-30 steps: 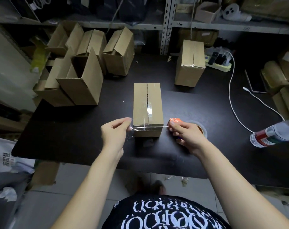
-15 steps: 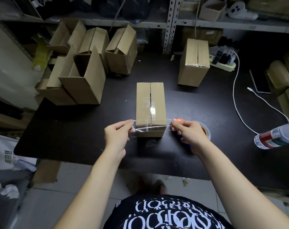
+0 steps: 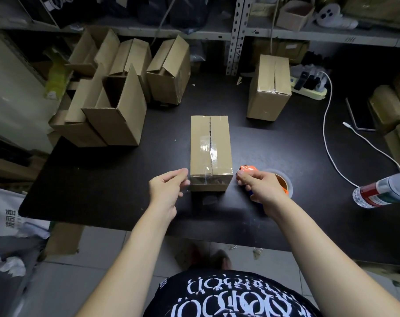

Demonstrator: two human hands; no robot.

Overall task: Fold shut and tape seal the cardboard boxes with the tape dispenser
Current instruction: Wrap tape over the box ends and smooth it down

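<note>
A closed cardboard box [image 3: 210,143] lies lengthwise on the black table [image 3: 107,188], with clear tape along its top seam. A strip of clear tape [image 3: 208,179] stretches across its near end. My left hand [image 3: 169,191] pinches the strip's free end at the box's left near corner. My right hand [image 3: 260,187] grips the orange tape dispenser [image 3: 247,168] at the box's right near corner, with the tape roll [image 3: 283,181] behind my fingers.
Several open boxes [image 3: 116,110] stand at the back left. A taped box [image 3: 270,88] stands at the back right, beside a power strip [image 3: 309,85] with a white cable [image 3: 327,133]. A bottle [image 3: 384,191] pokes in from the right edge. Shelving runs behind the table.
The stretched tape strip has come down from above the box's near top edge onto its near end face. Both hands have lowered slightly with it.
</note>
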